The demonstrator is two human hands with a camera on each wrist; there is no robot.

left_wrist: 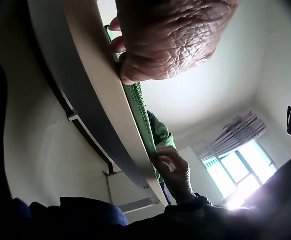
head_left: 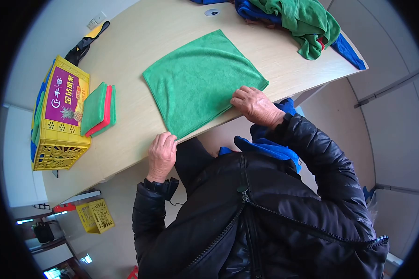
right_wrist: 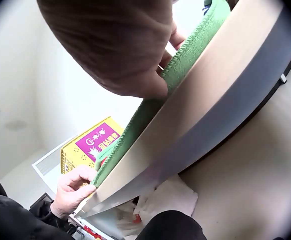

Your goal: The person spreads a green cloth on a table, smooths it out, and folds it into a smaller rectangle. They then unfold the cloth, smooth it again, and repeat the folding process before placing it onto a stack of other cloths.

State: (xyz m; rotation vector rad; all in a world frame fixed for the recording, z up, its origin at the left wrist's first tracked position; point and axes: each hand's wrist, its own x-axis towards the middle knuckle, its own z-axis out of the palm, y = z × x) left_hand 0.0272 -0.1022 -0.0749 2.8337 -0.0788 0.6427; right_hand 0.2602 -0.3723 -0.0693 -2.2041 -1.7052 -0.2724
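A green cloth (head_left: 200,79) lies spread on the table, its stitched near edge running along the table's front edge. At its near left corner, my left hand (head_left: 162,156) pinches the hem between thumb and fingers; the right wrist view shows this left hand (right_wrist: 73,192) at the cloth's end. My right hand (head_left: 256,106) has curled fingers on the near edge, close to the right corner. From the left wrist, that right hand (left_wrist: 174,172) shows its thumb and fingers gripping the hem. The cloth looks flat, without folds.
On the left, folded green and red cloths (head_left: 97,110) lean against a yellow crate (head_left: 63,116) holding more cloths. A heap of green and blue cloths (head_left: 307,28) covers the back right. Blue cloth (head_left: 270,149) lies by the lap. Another yellow crate (head_left: 95,216) stands on the floor.
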